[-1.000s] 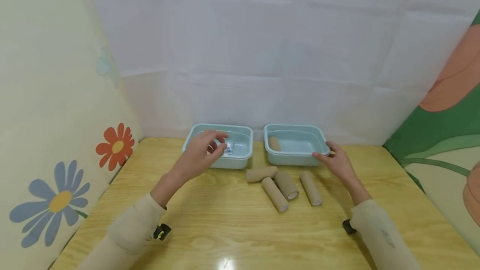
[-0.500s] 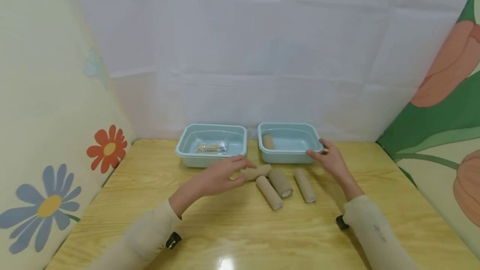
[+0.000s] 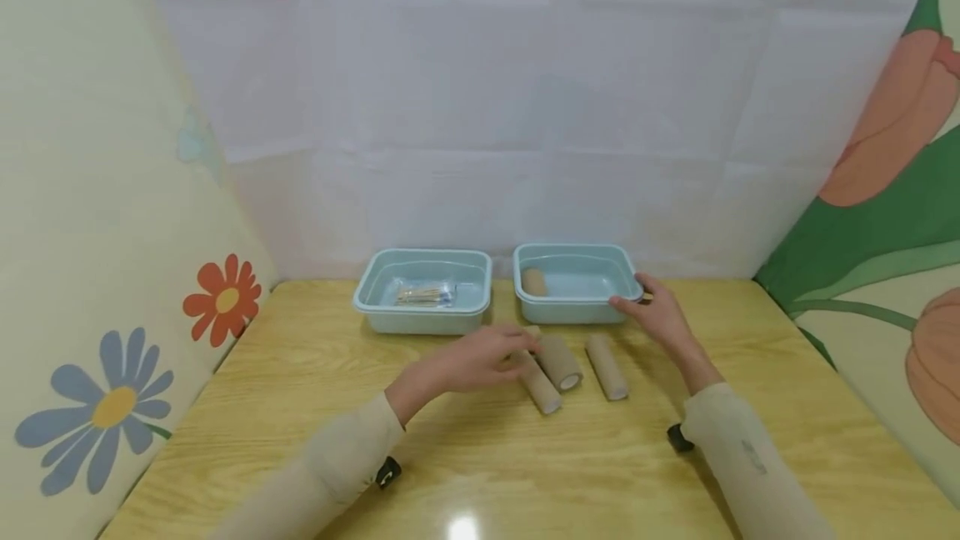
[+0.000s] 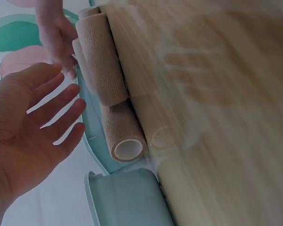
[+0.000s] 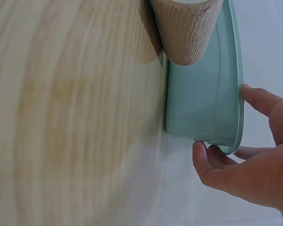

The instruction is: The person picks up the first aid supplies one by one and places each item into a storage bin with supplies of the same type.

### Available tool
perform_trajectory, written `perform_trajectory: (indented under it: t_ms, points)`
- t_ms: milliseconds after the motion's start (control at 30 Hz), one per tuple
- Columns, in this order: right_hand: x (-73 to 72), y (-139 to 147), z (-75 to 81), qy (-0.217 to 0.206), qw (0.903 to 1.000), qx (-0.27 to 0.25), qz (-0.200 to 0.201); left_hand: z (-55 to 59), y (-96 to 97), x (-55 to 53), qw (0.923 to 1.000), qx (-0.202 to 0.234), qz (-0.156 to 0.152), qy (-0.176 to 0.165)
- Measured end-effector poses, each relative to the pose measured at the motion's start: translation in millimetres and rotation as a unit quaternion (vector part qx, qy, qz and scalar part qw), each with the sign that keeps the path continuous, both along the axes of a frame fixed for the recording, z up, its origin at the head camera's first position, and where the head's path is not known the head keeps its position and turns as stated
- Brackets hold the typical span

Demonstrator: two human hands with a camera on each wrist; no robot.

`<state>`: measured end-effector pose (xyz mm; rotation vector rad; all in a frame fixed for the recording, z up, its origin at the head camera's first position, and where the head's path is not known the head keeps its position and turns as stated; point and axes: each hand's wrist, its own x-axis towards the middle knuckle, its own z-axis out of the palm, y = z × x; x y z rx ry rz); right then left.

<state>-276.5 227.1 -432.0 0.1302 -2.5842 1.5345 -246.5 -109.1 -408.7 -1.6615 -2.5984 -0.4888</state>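
My left hand (image 3: 472, 361) hovers over the left side of a group of tan crepe bandage rolls (image 3: 561, 363) on the table. In the left wrist view its fingers (image 4: 61, 101) are spread and loosely bent, apart from the rolls with nothing in them. One roll lies mostly hidden behind that hand. A separate bandage roll (image 3: 606, 367) lies to the right. My right hand (image 3: 666, 322) grips the right end of a light blue plastic basin (image 3: 573, 312), thumb on the front rim and fingers round the corner. Inside this basin, at its left, rests another bandage roll (image 3: 533, 282).
A second light blue basin (image 3: 420, 322) stands to the left, holding a clear packet of cotton swabs (image 3: 426, 295). Both basins are near the white sheet (image 3: 450, 107) at the back of the wooden table (image 3: 525, 473). Painted walls flank the table.
My left hand has moved from above the left basin, rightward and down to the bandage rolls. The right hand keeps its hold on the right basin. The head view has shifted slightly.
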Motion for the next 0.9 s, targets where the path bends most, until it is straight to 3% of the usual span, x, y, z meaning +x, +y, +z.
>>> perform_trajectory:
  t_ms: [167, 300, 700, 900]
  points:
    - [-2.9, -0.9, -1.8, -0.003, 1.0, -0.004, 0.002, -1.8, 11.1, 1.7, 0.9956, -0.088, 0.007, 0.03]
    - [-3.6, -1.1, -2.0, -0.004, 1.0, 0.0, -0.003, -0.4, 15.4, 5.1, 0.9923, -0.117, 0.014, 0.036]
    - [-3.2, 0.5, -1.9, -0.007, 0.9998, 0.009, -0.013, -1.8, 12.1, 4.0, 0.9937, -0.096, 0.013, 0.056]
    - [-3.3, -1.4, -3.5, 0.001, 1.0, 0.0, -0.009, -6.3, 8.3, 1.5, 0.9967, -0.062, -0.014, 0.05]
